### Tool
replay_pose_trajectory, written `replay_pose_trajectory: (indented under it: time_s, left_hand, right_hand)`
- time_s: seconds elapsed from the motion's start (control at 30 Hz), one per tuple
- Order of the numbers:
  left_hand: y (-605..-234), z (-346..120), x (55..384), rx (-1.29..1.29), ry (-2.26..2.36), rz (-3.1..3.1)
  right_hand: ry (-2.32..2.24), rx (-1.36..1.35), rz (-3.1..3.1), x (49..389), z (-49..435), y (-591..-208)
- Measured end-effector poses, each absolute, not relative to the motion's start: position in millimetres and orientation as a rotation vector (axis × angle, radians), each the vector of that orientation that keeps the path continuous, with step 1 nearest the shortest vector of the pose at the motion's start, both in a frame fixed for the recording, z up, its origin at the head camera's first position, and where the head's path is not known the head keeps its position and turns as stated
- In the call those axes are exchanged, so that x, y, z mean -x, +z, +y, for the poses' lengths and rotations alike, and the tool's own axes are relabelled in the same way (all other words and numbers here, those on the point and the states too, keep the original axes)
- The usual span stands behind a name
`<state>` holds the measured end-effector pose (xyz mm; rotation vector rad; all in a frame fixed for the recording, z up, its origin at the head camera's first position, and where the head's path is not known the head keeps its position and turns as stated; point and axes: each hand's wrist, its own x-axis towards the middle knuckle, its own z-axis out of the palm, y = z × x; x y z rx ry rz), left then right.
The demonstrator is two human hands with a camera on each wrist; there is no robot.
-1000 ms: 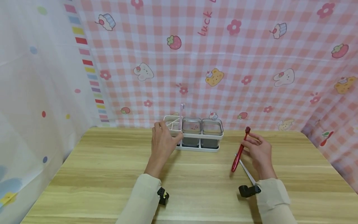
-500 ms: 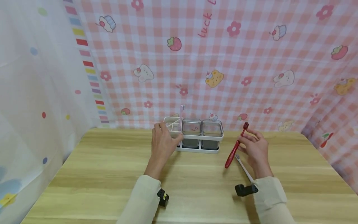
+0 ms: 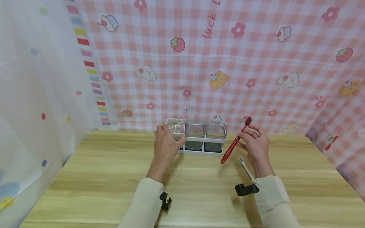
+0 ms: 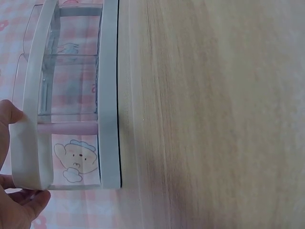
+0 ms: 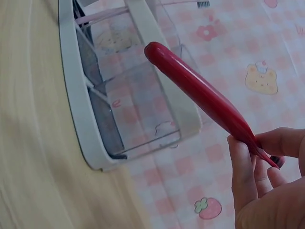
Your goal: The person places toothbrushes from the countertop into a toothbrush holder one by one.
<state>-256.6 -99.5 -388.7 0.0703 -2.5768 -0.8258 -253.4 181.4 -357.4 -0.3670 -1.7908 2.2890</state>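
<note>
Red toothbrush [image 3: 230,150] | moved nearer rack [image 3: 205,139], more slanted; carry looks partway, not touching | right hand [image 3: 257,148]: pinching brush near neck | left hand [image 3: 165,143]: gripping rack's end

Left sleeve [image 3: 143,204]: you are wearing plain cream cloth
Right sleeve [image 3: 273,198]: you are wearing cream, creasing slightly
Left wrist camera [image 3: 165,202]: you are wearing black, showing yellow
Right wrist camera [image 3: 244,189]: you are wearing blocky black
</note>
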Motion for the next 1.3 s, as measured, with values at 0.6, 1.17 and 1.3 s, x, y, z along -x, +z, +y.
replay_pose_trajectory:
  time_s: [0.6, 1.17, 1.3]
  left_hand:
    - [-387, -102, 257, -0.068, -0.852, -2.576]
    - [-389, -99, 256, -0.064, -0.866, -2.571]
    - [-389, -99, 256, -0.062, -0.857, -2.568]
  right_hand:
    - [2.324, 0.249, -1.742, 271, 158, -332]
    - [2.268, 0.188, -1.724, 278, 134, -307]
    - [2.260, 0.150, -1.726, 280, 126, -305]
